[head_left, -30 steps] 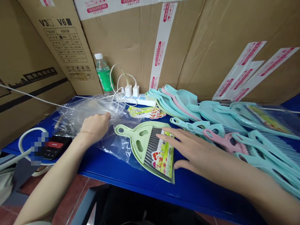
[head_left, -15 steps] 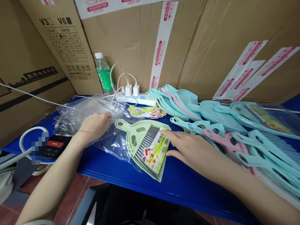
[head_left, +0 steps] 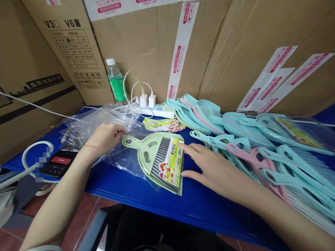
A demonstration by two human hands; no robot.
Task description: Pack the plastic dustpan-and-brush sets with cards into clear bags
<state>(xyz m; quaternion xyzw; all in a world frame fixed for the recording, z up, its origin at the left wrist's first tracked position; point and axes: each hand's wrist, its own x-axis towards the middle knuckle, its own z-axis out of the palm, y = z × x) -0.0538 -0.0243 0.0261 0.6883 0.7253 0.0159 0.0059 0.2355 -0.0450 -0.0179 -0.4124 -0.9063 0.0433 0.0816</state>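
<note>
My left hand (head_left: 106, 139) lies on a crumpled transparent plastic bag (head_left: 123, 160), its fingers curled and gathering the film. To its right, a pale green dustpan (head_left: 146, 157) with a grey-bristled brush nested in it lies flat on the blue table (head_left: 157, 205). Its handle points left, towards my left hand. A colourful label card (head_left: 171, 162) covers the pan's right part. My right hand (head_left: 214, 169) rests beside that card, with the fingertips touching the card and the pan's edge.
Several aqua and pink dustpans and brushes (head_left: 295, 174) are piled at the right. Behind stand a power strip with chargers (head_left: 157, 111), a water bottle (head_left: 115, 82) and cardboard boxes (head_left: 141, 52). A calculator (head_left: 59, 164) and white cable lie at the left.
The green dustpan has turned and slid left and up under my right fingertips. My right hand has moved left with it, and my left hand has shifted slightly on the bag.
</note>
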